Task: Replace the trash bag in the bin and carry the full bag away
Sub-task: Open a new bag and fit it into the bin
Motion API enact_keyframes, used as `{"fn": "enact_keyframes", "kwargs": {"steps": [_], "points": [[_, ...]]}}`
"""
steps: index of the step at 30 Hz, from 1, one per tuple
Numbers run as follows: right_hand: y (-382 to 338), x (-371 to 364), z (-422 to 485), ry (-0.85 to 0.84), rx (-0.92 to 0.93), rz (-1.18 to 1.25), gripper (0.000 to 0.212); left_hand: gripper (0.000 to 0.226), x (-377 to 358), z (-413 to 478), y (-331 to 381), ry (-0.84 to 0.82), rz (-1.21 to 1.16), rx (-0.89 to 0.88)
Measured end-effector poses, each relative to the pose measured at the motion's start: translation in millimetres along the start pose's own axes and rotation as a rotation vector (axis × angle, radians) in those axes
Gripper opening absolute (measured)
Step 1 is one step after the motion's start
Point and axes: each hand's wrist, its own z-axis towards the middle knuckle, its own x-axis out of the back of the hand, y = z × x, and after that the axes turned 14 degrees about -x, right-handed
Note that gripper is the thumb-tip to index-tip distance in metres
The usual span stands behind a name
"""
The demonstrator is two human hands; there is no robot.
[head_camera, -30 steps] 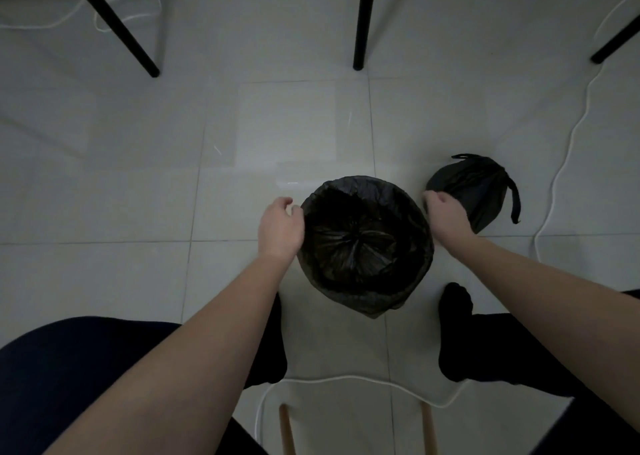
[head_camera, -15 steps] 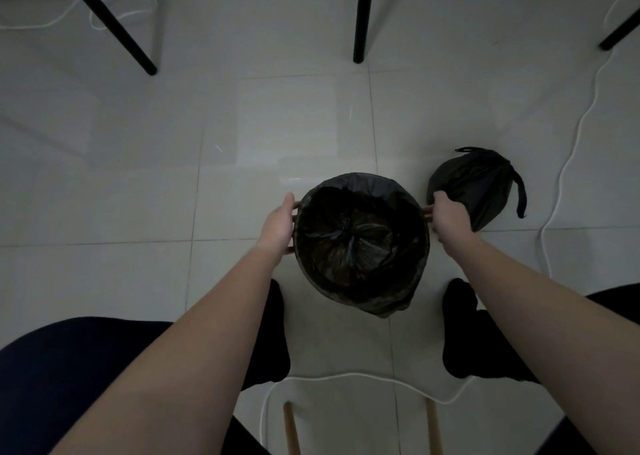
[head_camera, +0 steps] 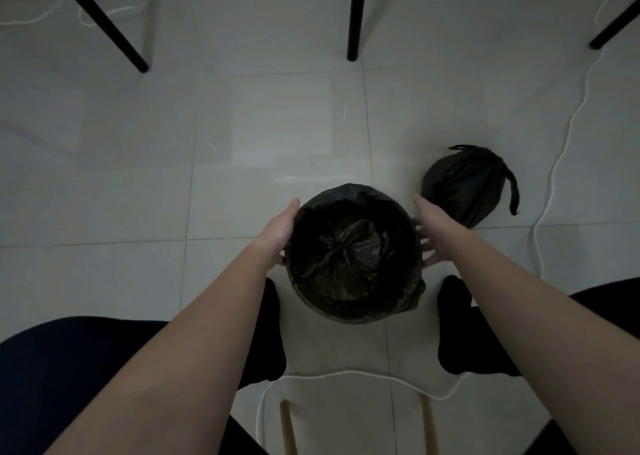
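Note:
A small round bin [head_camera: 412, 302] stands on the tiled floor between my feet. A black bag [head_camera: 346, 246] lines it, its edge folded over the rim. My left hand [head_camera: 280, 229] presses flat against the bin's left side, fingers straight. At the bin's right side, my right hand [head_camera: 433, 233] has its fingers spread, touching the bag's folded edge. A full black bag [head_camera: 464, 184], tied at the top, lies on the floor to the right of the bin.
A white cable [head_camera: 554, 163] snakes along the floor on the right and another cable [head_camera: 346, 375] runs behind my feet. Black table legs [head_camera: 355, 14] stand ahead. Two wooden chair legs [head_camera: 287, 427] show at the bottom.
Both hands have slid from the rim down along the bin's sides, and their fingers have straightened. The bin sits slightly nearer to me in the view.

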Motion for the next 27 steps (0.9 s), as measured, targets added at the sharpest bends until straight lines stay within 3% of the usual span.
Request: {"fn": "enact_keyframes", "kwargs": {"steps": [4, 7, 10, 15, 18, 21, 24, 27], "points": [[3.7, -8.7, 19.6, -0.203, 0.066, 0.297, 0.075, 0.066, 1.1, -3.1, -9.9, 0.023, -0.17, 0.019], [4.3, -6.4, 11.5, -0.025, 0.132, 0.404, 0.062, 0.062, 8.8, -5.7, -15.8, 0.117, -0.246, 0.016], [18.3, 10.6, 8.0, 0.19, 0.073, 0.234, 0.058, 0.053, 12.6, -3.8, -18.9, 0.167, -0.187, 0.012], [36.7, -5.1, 13.5, -0.114, -0.13, 0.202, 0.072, 0.06, 5.8, -13.0, -21.5, 0.033, -0.273, 0.083], [33.7, -16.9, 28.2, -0.115, -0.095, 0.3, 0.077, 0.061, 6.3, -13.9, -22.2, 0.069, -0.394, 0.049], [34.6, -18.8, 11.0, -0.046, -0.092, 0.346, 0.066, 0.066, 10.8, -5.4, -19.4, 0.159, -0.54, -0.009], [39.8, -14.6, 12.5, -0.08, -0.088, 0.369, 0.06, 0.062, 17.4, 2.2, -15.1, 0.268, -0.386, 0.011], [46.5, -13.7, 14.9, -0.227, -0.174, 0.383, 0.07, 0.06, 19.4, -4.4, -11.1, 0.156, -0.373, 0.11]]}}
